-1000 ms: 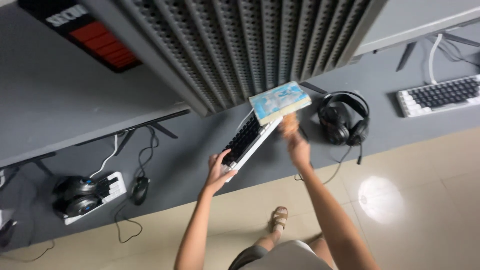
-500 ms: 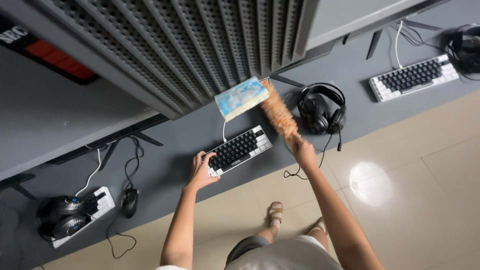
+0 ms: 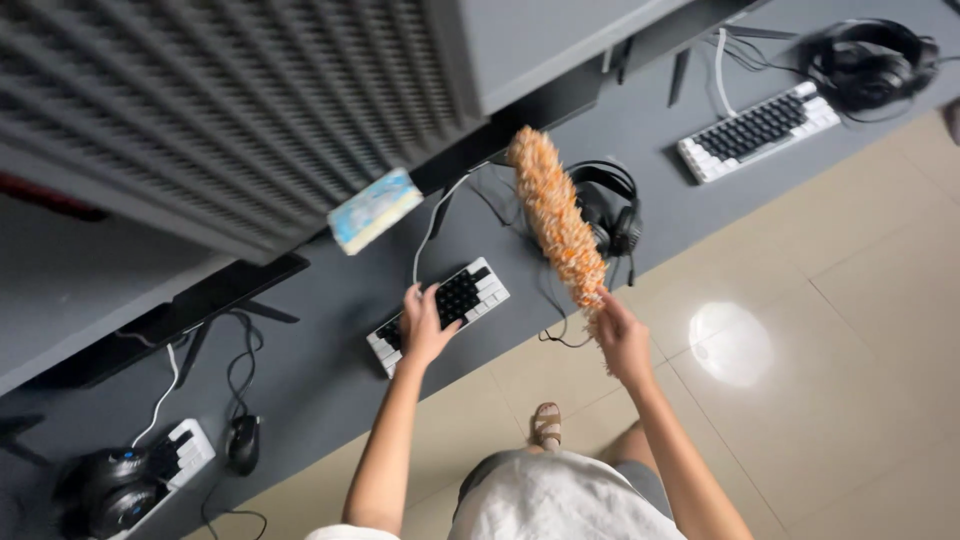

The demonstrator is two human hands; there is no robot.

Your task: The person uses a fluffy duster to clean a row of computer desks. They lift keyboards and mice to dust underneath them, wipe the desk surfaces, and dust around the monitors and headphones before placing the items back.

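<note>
My right hand (image 3: 622,338) grips the handle of an orange and white fluffy duster (image 3: 556,215), which points up and away over the grey desk (image 3: 330,300). My left hand (image 3: 425,322) rests on a small black and white keyboard (image 3: 440,312) that lies flat near the desk's front edge. Black headphones (image 3: 606,207) lie just behind the duster. A pale blue pictured card (image 3: 373,210) sticks out from the bottom of the slatted monitor back above the desk.
Further right lie a second keyboard (image 3: 758,129) and headphones (image 3: 872,62). At the left are a black mouse (image 3: 243,443), a third keyboard (image 3: 178,455) and headphones (image 3: 112,490). Cables trail over the desk. Beige tiled floor is below me.
The keyboard, tilted up a second ago, now lies flat under my left hand. My right hand raised the duster over the desk. The view shifted left.
</note>
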